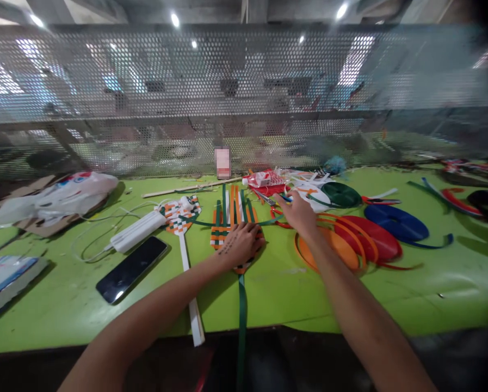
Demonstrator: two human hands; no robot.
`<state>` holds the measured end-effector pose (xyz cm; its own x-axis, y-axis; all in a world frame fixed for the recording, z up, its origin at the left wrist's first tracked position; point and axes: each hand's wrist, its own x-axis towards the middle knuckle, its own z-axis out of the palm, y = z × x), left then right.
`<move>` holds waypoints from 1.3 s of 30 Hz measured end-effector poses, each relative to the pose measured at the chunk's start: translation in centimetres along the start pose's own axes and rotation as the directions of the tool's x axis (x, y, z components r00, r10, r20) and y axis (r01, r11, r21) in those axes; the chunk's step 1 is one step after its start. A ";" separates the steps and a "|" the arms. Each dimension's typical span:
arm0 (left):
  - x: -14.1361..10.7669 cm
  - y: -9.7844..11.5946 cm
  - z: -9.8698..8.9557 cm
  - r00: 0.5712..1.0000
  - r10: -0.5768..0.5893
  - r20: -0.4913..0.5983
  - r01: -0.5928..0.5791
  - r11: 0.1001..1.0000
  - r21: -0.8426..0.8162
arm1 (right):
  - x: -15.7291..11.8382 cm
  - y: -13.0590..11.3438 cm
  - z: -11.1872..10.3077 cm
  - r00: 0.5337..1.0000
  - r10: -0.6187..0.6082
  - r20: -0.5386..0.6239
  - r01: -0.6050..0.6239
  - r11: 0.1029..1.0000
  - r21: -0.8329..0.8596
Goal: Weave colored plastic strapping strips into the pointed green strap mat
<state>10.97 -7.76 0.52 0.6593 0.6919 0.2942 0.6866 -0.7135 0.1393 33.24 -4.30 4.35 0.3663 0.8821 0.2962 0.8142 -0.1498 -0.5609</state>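
My left hand (239,244) lies flat over a woven piece of orange, white and green strips (219,235), its fingers spread across the right part. Loose strip ends point away at the top, and a long green tail (242,310) hangs over the table's front edge. Across the weave runs a thin green strip (205,221). My right hand (298,211) is stretched out beyond the weave to the right, fingers apart, beside a blue item and red-handled scissors (279,216); nothing held shows in it.
A finished-looking woven fan shape (178,215) with a white handle, a white power strip (137,231) and a phone (132,269) are on the left. Coils of orange (325,247), red (384,239), blue (396,220) and green strip (341,195) lie right. Perforated mesh (166,98) stands behind.
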 end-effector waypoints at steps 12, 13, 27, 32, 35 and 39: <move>0.0 -0.3 0.5 1.000 -0.014 -0.017 0.013 1.000 -0.024 | 0.6 1.6 1.7 0.925 -0.018 0.380 -0.085 0.964 0.252; 0.0 -0.3 0.4 1.000 -0.006 -0.016 0.005 1.000 -0.016 | 0.6 1.6 1.8 0.931 -0.022 0.365 -0.088 0.955 0.282; 0.3 -0.4 0.9 0.997 -0.072 -0.002 0.072 0.997 -0.011 | 0.6 1.7 2.8 0.922 -0.083 0.377 -0.047 0.946 0.322; 0.3 -1.2 1.0 0.998 -0.059 0.002 0.059 0.998 -0.020 | 0.3 1.3 2.6 0.898 -0.126 0.422 -0.046 0.927 0.373; 0.4 -1.5 0.9 0.999 -0.038 0.007 0.038 0.999 -0.027 | 0.1 1.1 2.4 0.878 -0.189 0.440 -0.018 0.905 0.425; 0.4 -1.4 0.6 1.000 -0.028 0.000 0.028 0.999 -0.022 | 0.0 0.7 2.6 0.845 -0.272 0.461 -0.004 0.858 0.513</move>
<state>10.50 -6.44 -0.15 0.6396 0.7118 0.2905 0.6980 -0.6960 0.1686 32.64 -3.27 1.96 -0.1196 0.9918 0.0460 0.4661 0.0970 -0.8794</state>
